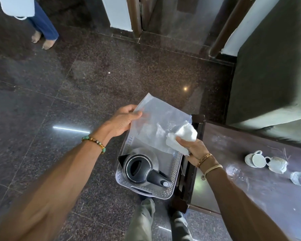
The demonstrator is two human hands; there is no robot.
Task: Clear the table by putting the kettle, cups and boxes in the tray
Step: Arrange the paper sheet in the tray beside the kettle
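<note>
Kettle [139, 168] already stands in the tray [176, 168], low centre of the frame, beside the desk [241, 188] end. The step in hand looks like stowing the wrappings held over it. The left hand [123, 120] pinches the upper edge of a limp, translucent plastic bag [156, 119]; the right hand [195, 149] grips a crumpled white paper wad [186, 130] against the bag's right side. Best to lay the slippery film flat at the tray's far end, leaving room for cups. The tray is grey perforated plastic with a slot handle, the kettle metal with a glossy black lid and handle. Two white ceramic cups [255, 159] lie tipped over on the dusty dark desk at right; no box can be made out
</note>
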